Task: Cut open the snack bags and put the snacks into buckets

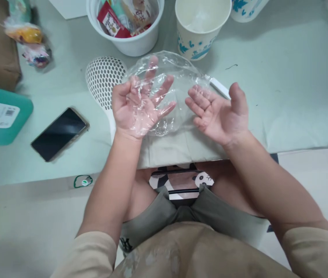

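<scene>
Palms turn upward here, both hands over a pale green, cloth-covered surface (297,88), not far from its near edge. Between them sits the star of the scene, a crinkled sheet of clear, thin plastic film (178,87), glinting as it spreads across the left hand (143,102) toward the right hand (217,110). On the left hand, three fingers are spread wide, thumb and forefinger bent close together; whether those two pinch the film, one cannot tell. Over on the right hand, four fingers lie together, slightly curled, thumb standing apart, fingertips right by the film's edge; contact there is hard to call.

Just beside the left hand, a white skimmer with a honeycomb-holed head (106,79) runs its handle down toward the near edge. A slim white bar (220,88) slants just beyond the right hand. Farther from the near edge stands a round white tub (136,45) filled with colourful small packets (113,19), and next to it, a cream paper cup with blue leaf prints (195,44). Out to the left, a black rectangular phone (60,134) lies at a slant near that same edge, with a teal plastic container bearing a white label (19,116) beyond it.
</scene>
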Motion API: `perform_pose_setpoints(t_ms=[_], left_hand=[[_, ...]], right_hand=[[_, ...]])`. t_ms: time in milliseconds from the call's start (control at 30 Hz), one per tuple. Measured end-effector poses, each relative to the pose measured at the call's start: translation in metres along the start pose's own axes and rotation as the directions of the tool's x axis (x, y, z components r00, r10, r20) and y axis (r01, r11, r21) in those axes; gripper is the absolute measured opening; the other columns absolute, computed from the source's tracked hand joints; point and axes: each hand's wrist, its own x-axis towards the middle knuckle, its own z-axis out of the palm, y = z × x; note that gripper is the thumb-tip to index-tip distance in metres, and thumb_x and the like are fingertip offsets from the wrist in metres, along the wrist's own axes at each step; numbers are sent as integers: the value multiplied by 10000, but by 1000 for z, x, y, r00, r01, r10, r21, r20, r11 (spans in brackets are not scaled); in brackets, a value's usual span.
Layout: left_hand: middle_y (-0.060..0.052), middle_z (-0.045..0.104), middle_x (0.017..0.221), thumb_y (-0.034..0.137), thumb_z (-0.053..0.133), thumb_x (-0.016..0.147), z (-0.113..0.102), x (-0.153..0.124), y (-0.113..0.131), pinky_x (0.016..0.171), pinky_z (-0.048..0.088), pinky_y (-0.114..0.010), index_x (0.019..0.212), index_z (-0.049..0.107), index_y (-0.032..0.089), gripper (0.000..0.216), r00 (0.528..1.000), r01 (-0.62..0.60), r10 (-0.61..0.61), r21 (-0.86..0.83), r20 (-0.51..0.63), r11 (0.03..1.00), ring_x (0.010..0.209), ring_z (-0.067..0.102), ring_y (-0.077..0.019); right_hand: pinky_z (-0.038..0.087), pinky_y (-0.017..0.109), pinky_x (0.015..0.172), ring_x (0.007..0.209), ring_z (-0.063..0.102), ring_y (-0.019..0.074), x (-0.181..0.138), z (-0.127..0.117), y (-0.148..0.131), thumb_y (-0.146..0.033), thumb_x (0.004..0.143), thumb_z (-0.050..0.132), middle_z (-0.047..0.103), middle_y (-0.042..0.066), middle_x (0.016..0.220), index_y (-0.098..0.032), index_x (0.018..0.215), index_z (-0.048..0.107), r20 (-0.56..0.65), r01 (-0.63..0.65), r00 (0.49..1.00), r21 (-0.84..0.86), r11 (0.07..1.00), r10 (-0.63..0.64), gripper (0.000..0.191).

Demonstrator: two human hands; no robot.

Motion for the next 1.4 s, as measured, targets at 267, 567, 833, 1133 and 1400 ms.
perform_pose_setpoints(t_ms=[267,567,833,1133,1400], left_hand=[[-46,741,1210,526,522,936,13,-10,-5,844,669,-434,762,531,226,347,997,-9,7,-24,-77,1000,1384,633,-316],[-26,796,855,279,719,796,11,-9,-3,523,573,-200,852,612,209,139,975,196,-171,189,-144,962,665,765,-150],[28,677,568,163,578,857,0,-8,-2,326,321,-172,861,669,208,101,970,169,-97,334,-224,927,358,546,-82],[80,610,509,258,713,867,-1,-7,0,285,137,-207,903,648,256,75,970,118,-50,278,-240,953,292,313,-46],[48,612,549,218,667,789,-6,-1,-6,328,223,-229,716,650,259,85,958,-106,155,204,-243,973,363,404,-70]], right_hand=[[239,214,390,534,540,87,0,7,5,-486,756,865,737,-8,823,-261,1081,702,74,8,997,-97,995,-1,427],[240,257,391,400,395,75,7,-15,-9,-418,859,760,615,-30,605,-233,954,731,-196,38,975,-314,949,-103,211],[212,247,422,408,336,72,-2,-26,-15,-356,824,783,492,-68,506,-229,904,717,-221,-3,970,-413,911,-97,164],[204,273,413,389,285,82,1,-37,-16,-454,849,778,430,-85,503,-287,987,658,-176,155,959,-326,933,-221,247],[186,281,421,400,315,91,2,-36,-18,-219,795,687,504,-60,530,-278,840,622,-272,202,928,-208,957,-255,99]])
